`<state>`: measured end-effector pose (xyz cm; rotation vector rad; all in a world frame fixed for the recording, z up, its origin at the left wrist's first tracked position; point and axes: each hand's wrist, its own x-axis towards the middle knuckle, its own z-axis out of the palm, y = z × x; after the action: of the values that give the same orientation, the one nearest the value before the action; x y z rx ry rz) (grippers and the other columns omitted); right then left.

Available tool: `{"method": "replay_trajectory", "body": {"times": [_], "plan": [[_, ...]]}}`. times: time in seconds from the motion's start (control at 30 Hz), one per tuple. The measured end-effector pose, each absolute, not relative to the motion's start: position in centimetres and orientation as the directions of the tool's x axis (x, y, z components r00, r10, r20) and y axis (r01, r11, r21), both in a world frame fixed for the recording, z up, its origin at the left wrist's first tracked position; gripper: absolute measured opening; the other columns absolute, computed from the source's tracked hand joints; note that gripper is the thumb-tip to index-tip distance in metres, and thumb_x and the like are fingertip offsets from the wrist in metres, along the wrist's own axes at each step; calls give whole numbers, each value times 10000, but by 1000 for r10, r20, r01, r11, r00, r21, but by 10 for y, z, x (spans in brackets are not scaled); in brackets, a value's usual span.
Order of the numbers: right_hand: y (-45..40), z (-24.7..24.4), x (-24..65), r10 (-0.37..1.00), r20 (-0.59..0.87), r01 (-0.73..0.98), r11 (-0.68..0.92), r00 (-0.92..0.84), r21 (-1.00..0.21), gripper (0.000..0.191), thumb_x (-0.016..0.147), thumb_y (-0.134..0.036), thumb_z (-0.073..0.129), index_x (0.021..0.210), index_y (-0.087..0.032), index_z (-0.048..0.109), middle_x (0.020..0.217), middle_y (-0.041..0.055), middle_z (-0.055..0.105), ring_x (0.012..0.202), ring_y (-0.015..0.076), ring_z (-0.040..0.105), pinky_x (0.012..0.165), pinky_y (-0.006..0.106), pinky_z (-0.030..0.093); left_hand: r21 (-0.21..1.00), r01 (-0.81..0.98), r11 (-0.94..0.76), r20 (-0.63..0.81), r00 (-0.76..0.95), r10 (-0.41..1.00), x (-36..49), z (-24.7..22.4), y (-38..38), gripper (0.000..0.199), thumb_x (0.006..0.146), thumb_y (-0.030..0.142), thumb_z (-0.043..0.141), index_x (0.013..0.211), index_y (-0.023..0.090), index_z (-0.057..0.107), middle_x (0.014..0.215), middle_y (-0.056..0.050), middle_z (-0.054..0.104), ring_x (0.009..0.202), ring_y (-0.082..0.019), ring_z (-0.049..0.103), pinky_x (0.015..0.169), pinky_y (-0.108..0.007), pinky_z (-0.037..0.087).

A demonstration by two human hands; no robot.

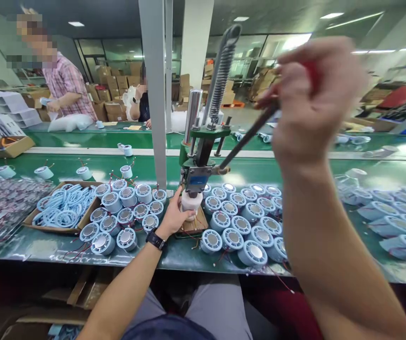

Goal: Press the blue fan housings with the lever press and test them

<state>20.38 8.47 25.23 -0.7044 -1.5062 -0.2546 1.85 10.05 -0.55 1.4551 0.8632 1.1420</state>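
Observation:
A hand press [199,177] with a spring and a metal lever [249,138] stands at the middle of the green bench. My right hand [309,94] is raised at the upper right, its fingers wrapped round the lever's red handle. Under the press ram sits a white cylindrical piece [191,203]. My left hand [174,215], with a black watch on the wrist, holds this piece from the left with thumb and fingers. Blue round motor housings with wires stand in groups left [127,197] and right [240,224] of the press.
A cardboard box of blue rings [97,203] lies at the left, beside plastic-wrapped parts [4,212]. More blue housings [387,210] are at the right. A grey post [155,94] rises behind the bench. Across the conveyor, a person in a checked shirt [66,80] stands.

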Motion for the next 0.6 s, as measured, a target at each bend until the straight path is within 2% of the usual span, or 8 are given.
{"method": "replay_trajectory", "body": {"times": [0.07, 0.13, 0.2, 0.27, 0.33, 0.37, 0.47, 0.6], "plan": [[122, 280, 199, 426, 901, 619, 689, 75, -377, 215, 1010, -149, 407, 1123, -86, 579, 1065, 66, 633, 652, 4, 581, 583, 155, 512, 979, -53, -197, 204, 273, 940, 18, -3, 96, 920, 707, 140, 731, 1514, 177, 291, 1440, -140, 540, 1318, -271, 525, 1148, -427, 366], [139, 283, 196, 523, 847, 657, 605, 98, -450, 303, 1001, -127, 419, 1281, -76, 522, 1282, 105, 576, 883, 28, 635, 753, 161, 538, 980, -19, -200, 198, 255, 946, 13, -2, 82, 892, 706, 151, 739, 1491, 186, 317, 1405, -135, 570, 1283, -268, 557, 1124, -429, 398], [131, 260, 194, 507, 857, 669, 606, 92, -430, 440, 981, -124, 455, 1420, -119, 431, 1441, 102, 479, 1231, 111, 556, 980, 248, 513, 978, 30, -204, 193, 224, 955, 2, -1, 61, 795, 692, 164, 756, 1412, 190, 419, 1348, -126, 601, 1248, -282, 574, 1117, -459, 401], [98, 215, 187, 468, 877, 658, 627, 109, -416, 505, 976, -144, 456, 1473, -192, 385, 1490, 70, 443, 1377, 172, 450, 1089, 362, 478, 974, 109, -200, 178, 187, 966, -15, -3, 35, 653, 678, 159, 758, 1289, 196, 531, 1290, -114, 621, 1230, -301, 570, 1122, -499, 383], [53, 154, 168, 486, 867, 647, 626, 113, -435, 491, 985, -181, 432, 1470, -253, 391, 1446, 56, 496, 1350, 199, 492, 1089, 436, 498, 959, 225, -175, 139, 164, 977, -33, -10, 10, 571, 670, 144, 744, 1214, 219, 587, 1237, -95, 639, 1204, -311, 578, 1108, -522, 395], [30, 121, 155, 544, 838, 660, 612, 49, -436, 499, 977, -200, 453, 1468, -269, 395, 1417, 56, 525, 1350, 212, 496, 1104, 449, 491, 946, 280, -163, 123, 156, 980, -41, -14, 0, 559, 676, 145, 736, 1209, 235, 595, 1234, -89, 642, 1201, -313, 580, 1099, -525, 409], [-26, 30, 118, 717, 691, 689, 548, -94, -474, 586, 948, -285, 517, 1503, -221, 342, 1421, 111, 526, 1317, 258, 535, 1028, 415, 554, 911, 373, -177, 129, 150, 980, -55, -27, -24, 526, 741, 158, 686, 1247, 270, 595, 1297, -88, 618, 1244, -308, 563, 1102, -518, 431], [-65, -29, 111, 770, 633, 650, 523, -82, -552, 474, 976, -331, 474, 1439, -249, 418, 1287, 98, 615, 1152, 239, 643, 893, 358, 604, 863, 388, -325, 204, 322, 925, -47, -20, -47, 598, 837, 135, 594, 1410, 280, 502, 1407, -104, 553, 1338, -270, 507, 1154, -454, 417]]}}
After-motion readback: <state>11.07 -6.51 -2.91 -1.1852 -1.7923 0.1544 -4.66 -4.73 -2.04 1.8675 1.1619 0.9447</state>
